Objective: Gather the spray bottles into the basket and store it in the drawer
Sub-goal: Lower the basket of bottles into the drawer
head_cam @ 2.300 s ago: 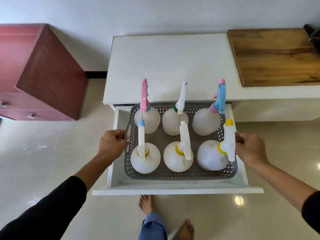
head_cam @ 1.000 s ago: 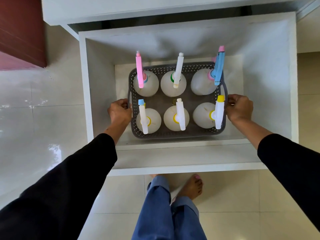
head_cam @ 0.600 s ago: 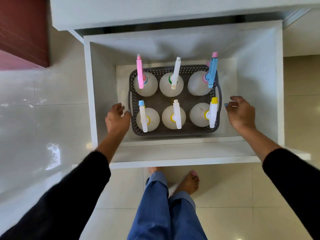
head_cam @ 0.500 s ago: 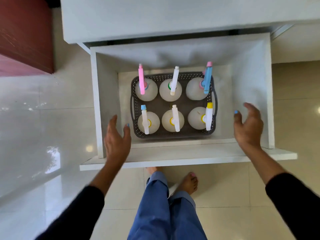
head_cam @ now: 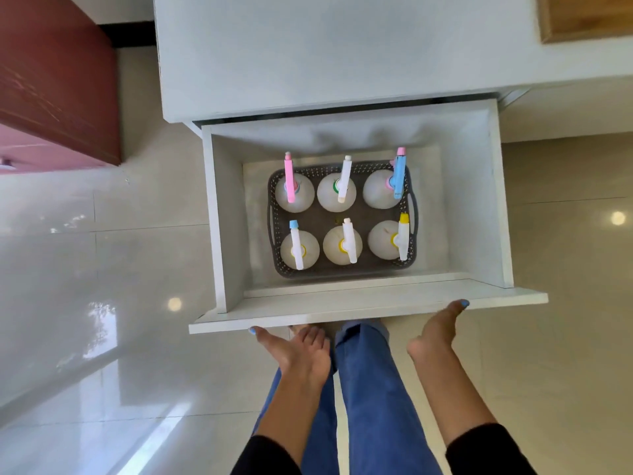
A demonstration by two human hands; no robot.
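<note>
A grey perforated basket (head_cam: 342, 271) sits on the floor of the open white drawer (head_cam: 363, 308). Inside the basket stand several white spray bottles (head_cam: 337, 193) in two rows, with pink, white, blue and yellow spray heads. My left hand (head_cam: 296, 353) rests against the drawer's front panel at the lower left, thumb touching its top edge. Further right, my right hand (head_cam: 435, 334) lies against the same panel, thumb tip at the edge. Both hands are spread flat and hold nothing; the fingers are partly hidden below the panel.
The drawer sticks out from a white cabinet (head_cam: 325, 53). A dark red cabinet (head_cam: 58, 80) stands to the left, and a wooden board (head_cam: 585, 15) lies on the top at the right. My legs in blue trousers (head_cam: 373, 399) are just below the drawer on a glossy tiled floor.
Both hands let go of the basket handles, came out of the drawer and moved down to its front panel. The basket stays in the drawer.
</note>
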